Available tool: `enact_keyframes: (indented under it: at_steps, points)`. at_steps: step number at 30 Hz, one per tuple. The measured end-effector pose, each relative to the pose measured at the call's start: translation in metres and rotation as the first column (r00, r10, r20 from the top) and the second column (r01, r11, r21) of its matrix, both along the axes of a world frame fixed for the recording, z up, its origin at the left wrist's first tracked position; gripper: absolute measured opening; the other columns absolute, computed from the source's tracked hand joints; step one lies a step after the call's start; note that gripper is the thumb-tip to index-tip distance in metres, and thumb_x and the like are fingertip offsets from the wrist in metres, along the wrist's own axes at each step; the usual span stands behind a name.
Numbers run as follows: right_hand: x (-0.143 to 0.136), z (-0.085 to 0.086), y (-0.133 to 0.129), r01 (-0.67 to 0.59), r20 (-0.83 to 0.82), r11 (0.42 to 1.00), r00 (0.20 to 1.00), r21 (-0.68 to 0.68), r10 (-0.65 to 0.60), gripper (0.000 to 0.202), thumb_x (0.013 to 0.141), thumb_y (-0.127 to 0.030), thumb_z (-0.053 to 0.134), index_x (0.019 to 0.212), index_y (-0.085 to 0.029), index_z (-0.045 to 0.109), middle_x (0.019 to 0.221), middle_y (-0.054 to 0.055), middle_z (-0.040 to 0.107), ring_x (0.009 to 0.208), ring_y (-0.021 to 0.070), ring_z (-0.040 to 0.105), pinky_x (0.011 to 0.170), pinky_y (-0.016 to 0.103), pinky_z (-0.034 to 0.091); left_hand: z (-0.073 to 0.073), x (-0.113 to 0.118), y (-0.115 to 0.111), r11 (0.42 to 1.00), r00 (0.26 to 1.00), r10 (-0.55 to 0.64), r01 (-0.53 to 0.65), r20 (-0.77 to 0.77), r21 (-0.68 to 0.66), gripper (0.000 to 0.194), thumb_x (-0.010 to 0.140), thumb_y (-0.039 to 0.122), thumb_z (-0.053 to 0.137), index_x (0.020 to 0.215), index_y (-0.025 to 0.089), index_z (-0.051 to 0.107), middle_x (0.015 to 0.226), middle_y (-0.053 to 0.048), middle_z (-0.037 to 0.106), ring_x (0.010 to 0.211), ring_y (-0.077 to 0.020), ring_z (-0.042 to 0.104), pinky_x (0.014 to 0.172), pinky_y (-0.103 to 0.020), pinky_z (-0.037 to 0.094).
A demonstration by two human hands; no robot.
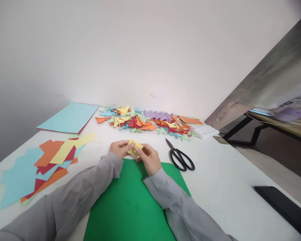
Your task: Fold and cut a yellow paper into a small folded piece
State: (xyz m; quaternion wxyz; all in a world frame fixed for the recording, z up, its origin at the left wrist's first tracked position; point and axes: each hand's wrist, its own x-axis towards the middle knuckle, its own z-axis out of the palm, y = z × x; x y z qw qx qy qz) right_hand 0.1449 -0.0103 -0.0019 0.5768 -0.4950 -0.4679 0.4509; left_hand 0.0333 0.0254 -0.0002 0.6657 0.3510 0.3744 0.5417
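A small piece of yellow paper (132, 152), partly folded, is pinched between both hands just above the far edge of a green sheet (130, 201). My left hand (119, 148) grips its left side with thumb and fingers. From the right, my right hand (150, 158) presses the thumb against its face. Fingertips cover part of the paper, so its exact folds cannot be made out. Beyond the hands lies a heap of small folded paper pieces (132, 122) in several colours.
Black-handled scissors (181, 157) lie right of the hands. Loose paper cuttings (22, 170) spread at the left, with light blue sheets (70, 117) behind. Purple pleated paper (157, 115) stands by the wall. A black flat object (281, 204) rests near the table's right edge.
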Motion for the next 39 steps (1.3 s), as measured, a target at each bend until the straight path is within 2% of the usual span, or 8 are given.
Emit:
enact_keyframes:
  at_steps: [4,13,21,26,39]
  points:
    - [0.001,-0.0014,0.0011,-0.022,0.003,1.0,1.0,-0.007,0.022,0.033,0.057,-0.046,0.067,0.066,-0.016,0.056,0.053,-0.003,0.052,0.044,0.0094,0.045,0.04,0.023,0.041,-0.0058,0.0008,0.0026,0.994,0.997,0.062,-0.058,-0.046,0.096,0.029,0.04,0.026,0.079,0.062,0.01,0.069,0.056,-0.004,0.066,0.049,-0.0109,0.057,0.049,-0.022,0.048]
    - [0.0025,0.0002,0.0019,-0.025,-0.021,0.993,1.0,-0.114,0.022,0.04,0.048,-0.049,0.072,0.046,-0.016,0.049,0.038,-0.002,0.055,0.034,0.0089,0.048,0.037,0.021,0.037,-0.0093,-0.0009,0.0037,0.999,0.997,-0.001,0.005,-0.079,0.046,0.038,0.04,0.032,0.078,0.068,0.009,0.07,0.058,-0.005,0.066,0.047,-0.0147,0.058,0.044,-0.028,0.05]
    - [0.0023,0.002,0.001,-0.057,-0.049,0.988,0.998,-0.144,0.051,0.038,0.047,-0.048,0.072,0.049,-0.015,0.052,0.038,-0.001,0.058,0.03,0.0075,0.046,0.033,0.018,0.036,-0.0062,-0.0022,0.0022,0.998,0.993,-0.002,0.009,-0.121,0.055,0.037,0.039,0.033,0.078,0.065,0.008,0.068,0.051,-0.003,0.062,0.044,-0.0114,0.055,0.04,-0.022,0.047]
    - [0.0021,0.0021,0.0,-0.077,-0.026,0.988,0.997,-0.135,0.074,0.036,0.049,-0.046,0.072,0.05,-0.015,0.053,0.039,-0.001,0.059,0.031,0.0073,0.047,0.034,0.018,0.036,-0.0039,-0.0029,0.0012,0.998,0.983,-0.052,0.059,-0.175,0.034,0.038,0.042,0.038,0.076,0.064,0.008,0.066,0.051,-0.002,0.061,0.042,-0.0122,0.055,0.038,-0.024,0.047]
    - [0.0016,0.0042,-0.0016,-0.092,-0.004,0.986,0.996,-0.136,0.092,0.035,0.049,-0.045,0.072,0.052,-0.014,0.056,0.039,0.0,0.059,0.031,0.0074,0.047,0.034,0.018,0.036,-0.0058,-0.0044,0.0026,0.996,0.981,-0.074,0.082,-0.179,0.037,0.038,0.042,0.039,0.076,0.062,0.008,0.066,0.046,-0.002,0.059,0.039,-0.0116,0.053,0.036,-0.023,0.043]
